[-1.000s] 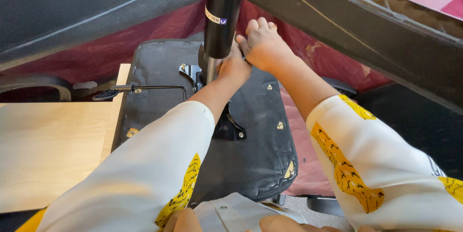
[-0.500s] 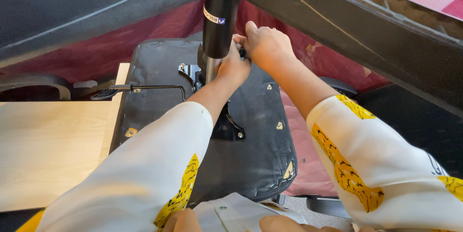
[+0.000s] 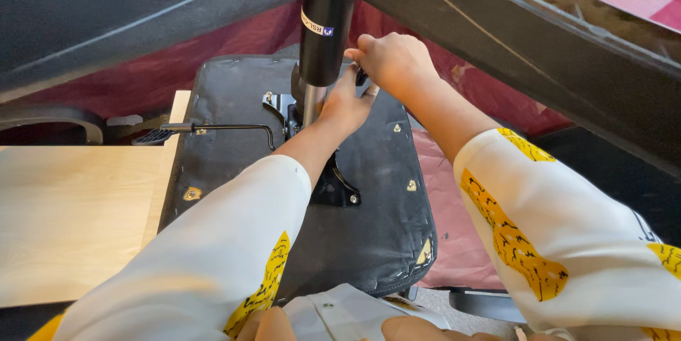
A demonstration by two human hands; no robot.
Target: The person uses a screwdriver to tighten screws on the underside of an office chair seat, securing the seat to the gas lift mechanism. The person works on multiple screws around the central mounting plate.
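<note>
Office chair is flipped over, seat underside (image 3: 369, 227) facing up, with the black gas cylinder (image 3: 323, 43) standing upright on its middle. Left hand (image 3: 345, 103) wraps the cylinder's base, right hand (image 3: 394, 64) is clenched on something small beside it. A wooden desk (image 3: 71, 213) sits to the left.

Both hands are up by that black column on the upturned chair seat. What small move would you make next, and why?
Probably a short further turn with the right hand, which is closed on a small dark piece beside the gas-lift column. The left hand rests by the metal mechanism on the seat underside, seemingly steadying it.
</note>
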